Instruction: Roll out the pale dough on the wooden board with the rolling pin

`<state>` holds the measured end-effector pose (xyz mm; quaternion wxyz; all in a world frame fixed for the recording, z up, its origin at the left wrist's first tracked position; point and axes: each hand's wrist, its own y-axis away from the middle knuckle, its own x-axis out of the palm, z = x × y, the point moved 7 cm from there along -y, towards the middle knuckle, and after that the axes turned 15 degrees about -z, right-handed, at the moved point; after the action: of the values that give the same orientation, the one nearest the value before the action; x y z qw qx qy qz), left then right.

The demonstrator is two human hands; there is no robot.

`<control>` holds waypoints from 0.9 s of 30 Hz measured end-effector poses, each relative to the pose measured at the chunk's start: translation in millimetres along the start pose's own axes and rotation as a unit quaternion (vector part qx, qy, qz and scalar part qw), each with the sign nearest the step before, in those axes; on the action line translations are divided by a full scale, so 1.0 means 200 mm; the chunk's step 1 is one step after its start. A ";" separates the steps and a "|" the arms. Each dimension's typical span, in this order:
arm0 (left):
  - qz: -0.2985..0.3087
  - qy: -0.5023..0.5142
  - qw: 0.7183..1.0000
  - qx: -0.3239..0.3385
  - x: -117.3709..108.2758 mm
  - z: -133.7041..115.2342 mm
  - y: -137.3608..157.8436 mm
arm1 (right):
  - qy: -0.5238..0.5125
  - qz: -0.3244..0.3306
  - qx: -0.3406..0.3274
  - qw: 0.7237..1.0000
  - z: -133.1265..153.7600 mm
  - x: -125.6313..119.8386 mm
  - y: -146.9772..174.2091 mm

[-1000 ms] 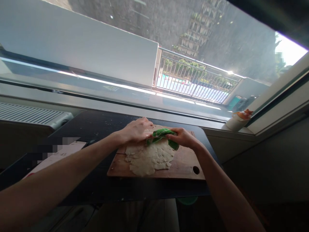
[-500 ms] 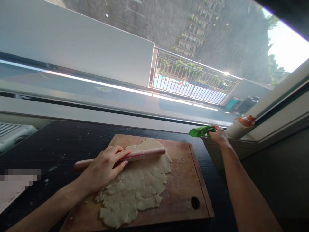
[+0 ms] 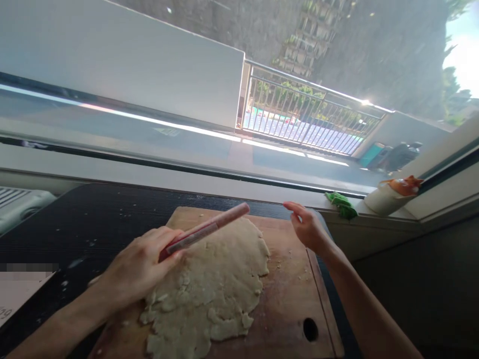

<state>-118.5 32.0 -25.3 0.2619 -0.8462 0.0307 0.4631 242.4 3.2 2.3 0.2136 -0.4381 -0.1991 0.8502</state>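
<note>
My left hand is closed round a rolling pin, whose far end tilts up to the right above the dough. Beneath it a flattened sheet of dough with ragged edges lies on a wooden cutting board. My right hand is in the air over the board's far right corner, fingers apart and holding nothing. A crumpled green cloth rests on the window sill, beyond my right hand and apart from it.
The board lies on a black table. On the sill stands a pale cylindrical container with something orange in its top. A window with a railing outside runs along the far side. A pale sheet is at the left edge.
My right hand has let go of the green cloth, which now lies on the sill, and has drawn back left over the board. My left hand has raised the rolling pin's far end.
</note>
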 end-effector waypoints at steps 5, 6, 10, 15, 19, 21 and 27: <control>-0.030 0.022 0.995 -0.096 -0.07 0.13 0.10 | -0.045 0.185 -0.099 0.977 0.64 0.23 0.55; -0.025 0.027 0.995 -0.092 -0.06 0.13 0.13 | -0.042 0.212 -0.121 0.969 0.72 0.29 0.62; 0.003 0.034 0.997 -0.071 -0.04 0.13 0.24 | 0.033 0.220 -0.100 0.970 0.85 0.45 0.71; -0.016 0.045 0.997 -0.066 -0.12 0.12 0.31 | 0.021 0.237 -0.144 0.961 0.91 0.45 0.74; -0.020 0.044 0.998 -0.051 -0.16 0.10 0.35 | 0.115 0.182 -0.058 0.975 0.78 0.48 0.63; -0.013 0.034 0.998 -0.048 -0.15 0.10 0.37 | 0.135 0.154 -0.031 0.978 0.77 0.53 0.60; -0.010 0.048 0.998 -0.044 -0.17 0.15 0.42 | 0.094 0.146 -0.093 0.981 0.84 0.59 0.62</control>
<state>-185.6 -32.0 -45.3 0.2268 -0.8784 0.0144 0.4204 17.6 -61.3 -51.0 0.0639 -0.5584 -0.1900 0.8050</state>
